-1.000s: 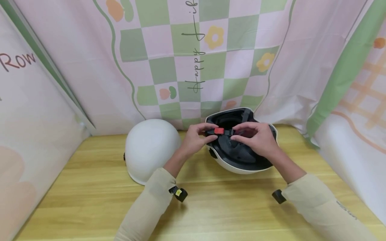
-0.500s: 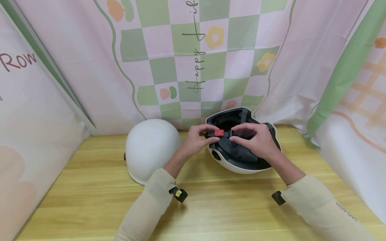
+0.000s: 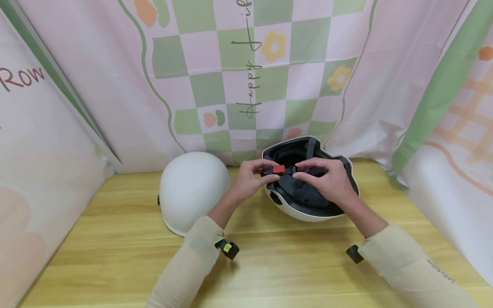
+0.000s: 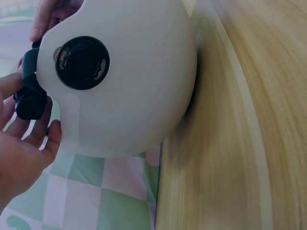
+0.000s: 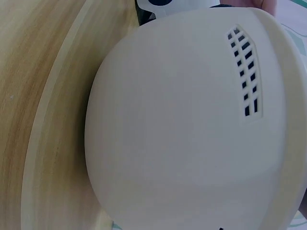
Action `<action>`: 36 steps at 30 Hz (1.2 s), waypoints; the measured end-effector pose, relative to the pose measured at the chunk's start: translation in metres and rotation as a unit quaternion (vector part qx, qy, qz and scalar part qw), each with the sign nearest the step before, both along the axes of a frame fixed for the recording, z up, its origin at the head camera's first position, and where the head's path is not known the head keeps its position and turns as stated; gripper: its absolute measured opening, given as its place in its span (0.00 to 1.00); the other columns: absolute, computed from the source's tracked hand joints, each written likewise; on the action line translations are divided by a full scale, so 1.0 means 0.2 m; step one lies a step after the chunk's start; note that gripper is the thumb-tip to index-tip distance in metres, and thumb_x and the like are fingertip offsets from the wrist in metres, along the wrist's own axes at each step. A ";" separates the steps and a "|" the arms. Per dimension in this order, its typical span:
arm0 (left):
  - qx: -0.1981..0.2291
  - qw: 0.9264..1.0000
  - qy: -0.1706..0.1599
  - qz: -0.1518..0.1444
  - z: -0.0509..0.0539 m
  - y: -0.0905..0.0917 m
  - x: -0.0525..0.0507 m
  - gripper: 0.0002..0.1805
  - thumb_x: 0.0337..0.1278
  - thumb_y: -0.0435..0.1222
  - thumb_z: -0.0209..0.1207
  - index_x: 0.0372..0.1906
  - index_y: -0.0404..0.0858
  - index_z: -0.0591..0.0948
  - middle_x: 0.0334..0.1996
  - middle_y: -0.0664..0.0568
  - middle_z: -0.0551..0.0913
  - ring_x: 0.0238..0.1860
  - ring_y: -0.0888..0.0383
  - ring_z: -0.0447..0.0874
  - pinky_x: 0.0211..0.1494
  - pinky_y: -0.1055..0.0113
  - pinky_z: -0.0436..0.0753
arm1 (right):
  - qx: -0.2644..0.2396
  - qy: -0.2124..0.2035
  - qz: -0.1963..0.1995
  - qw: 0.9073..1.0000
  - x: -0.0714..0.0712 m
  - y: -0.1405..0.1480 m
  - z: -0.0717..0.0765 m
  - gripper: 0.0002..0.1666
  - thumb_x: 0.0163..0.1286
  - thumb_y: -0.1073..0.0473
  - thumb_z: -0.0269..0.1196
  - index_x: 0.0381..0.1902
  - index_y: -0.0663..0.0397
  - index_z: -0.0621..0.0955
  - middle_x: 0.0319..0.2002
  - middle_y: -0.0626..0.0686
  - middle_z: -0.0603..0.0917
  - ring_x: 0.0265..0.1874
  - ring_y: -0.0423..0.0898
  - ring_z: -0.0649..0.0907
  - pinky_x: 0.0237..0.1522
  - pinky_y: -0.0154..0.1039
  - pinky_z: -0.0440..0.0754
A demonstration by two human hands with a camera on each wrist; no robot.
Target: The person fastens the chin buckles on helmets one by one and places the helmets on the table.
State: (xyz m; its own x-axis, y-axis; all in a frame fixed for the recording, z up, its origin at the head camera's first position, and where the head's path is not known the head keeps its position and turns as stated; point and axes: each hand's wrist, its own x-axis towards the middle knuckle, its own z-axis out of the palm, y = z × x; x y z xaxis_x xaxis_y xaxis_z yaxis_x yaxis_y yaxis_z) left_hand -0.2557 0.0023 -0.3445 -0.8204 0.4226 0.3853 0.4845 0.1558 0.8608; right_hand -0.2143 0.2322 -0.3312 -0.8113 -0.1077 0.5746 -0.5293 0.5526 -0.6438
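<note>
Red marks the buckle [image 3: 279, 170] that I see in my head view, on the black strap [image 3: 290, 170] across the opening of the upturned white helmet [image 3: 300, 196]. The left hand [image 3: 248, 179] pinches the buckle between thumb and fingers; the right hand [image 3: 332, 179] pinches the strap beside it. A second helmet [image 3: 194, 192] rests dome-up on the bench [image 3: 285, 273], left of the first.
</note>
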 end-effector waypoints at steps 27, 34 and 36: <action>0.032 0.999 -0.008 -0.010 -0.01 0.00 -0.01 0.13 0.55 0.31 0.69 0.46 0.34 0.86 0.45 0.41 0.88 0.40 0.64 0.78 0.50 0.71 0.77 | 0.000 -0.003 0.094 0.996 -0.05 0.01 -0.03 0.14 0.58 0.69 0.71 0.43 0.58 0.86 0.39 0.40 0.85 0.37 0.32 0.85 0.41 0.25 0.82; 0.026 0.999 -0.018 -0.006 -0.01 -0.01 0.00 0.13 0.54 0.31 0.69 0.45 0.34 0.86 0.45 0.41 0.88 0.40 0.62 0.79 0.50 0.70 0.77 | -0.012 -0.032 0.110 0.993 -0.05 0.01 -0.02 0.13 0.58 0.69 0.72 0.42 0.58 0.86 0.38 0.37 0.85 0.33 0.32 0.83 0.32 0.26 0.81; 0.024 1.000 -0.017 -0.008 -0.01 -0.01 0.00 0.13 0.54 0.31 0.70 0.45 0.34 0.86 0.44 0.41 0.88 0.40 0.61 0.79 0.50 0.70 0.77 | -0.016 -0.038 0.114 0.993 -0.04 0.01 -0.02 0.12 0.59 0.68 0.71 0.42 0.58 0.86 0.38 0.37 0.85 0.33 0.32 0.83 0.32 0.26 0.81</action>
State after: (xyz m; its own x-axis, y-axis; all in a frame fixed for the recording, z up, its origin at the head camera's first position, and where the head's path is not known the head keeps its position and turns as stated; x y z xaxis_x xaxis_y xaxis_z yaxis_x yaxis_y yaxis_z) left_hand -0.2560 0.0002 -0.3465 -0.8268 0.4178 0.3767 0.4564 0.1067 0.8833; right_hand -0.2233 0.2348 -0.3354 -0.8093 -0.2760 0.5185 -0.5872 0.4037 -0.7016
